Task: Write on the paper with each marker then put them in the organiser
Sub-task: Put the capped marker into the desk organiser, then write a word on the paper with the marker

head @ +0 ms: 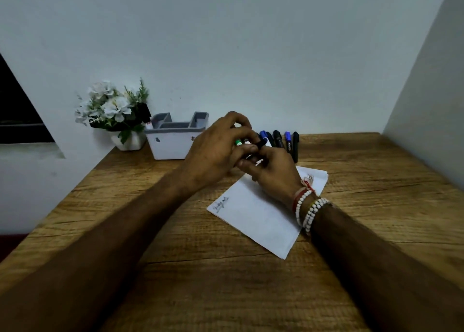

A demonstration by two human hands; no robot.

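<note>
Hands meet at the centre of the frame, above the far end of the white sheet of paper (pixel 261 213) on the brown wood-grain table (pixel 351 269). The left hand (pixel 216 151) curls its fingers over a small bundle of markers (pixel 247 146), green and white ends peeking out; the right hand (pixel 273 173), wrist ringed with white bead bracelets (pixel 310 212), pinches the dark end of one. My guess is a cap is being pulled off or pressed on, between one bout of writing and the next.

One scribble (pixel 221 204) sits at the paper's near-left corner, so most markers are probably unused. Next comes either writing or a reach to the white organiser with grey rim (pixel 175 141), left of centre, beside the white potted flowers (pixel 113 110).

More blue and black markers (pixel 283 142) lie right of the hands. The grip itself, the cap and the organiser's contents are hidden.
</note>
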